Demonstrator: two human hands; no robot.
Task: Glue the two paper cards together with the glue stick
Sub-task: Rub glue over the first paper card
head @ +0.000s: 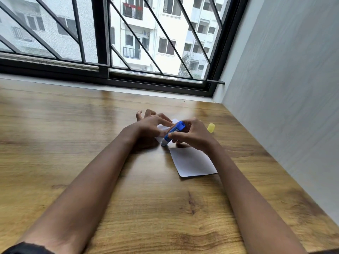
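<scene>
A blue glue stick (173,132) is tilted with its white tip down on a white paper card (163,127), and my right hand (192,134) grips its barrel. My left hand (149,125) rests on that same card, fingers spread and pressing it to the table; most of the card is hidden under both hands. A second white card (192,161) lies flat just in front of it, nearer to me, partly under my right wrist. The glue stick's yellow cap (211,127) stands apart to the right.
The wooden table (91,143) runs up to a window with black bars (102,43) at the back and a grey wall (284,88) on the right, close to the cap.
</scene>
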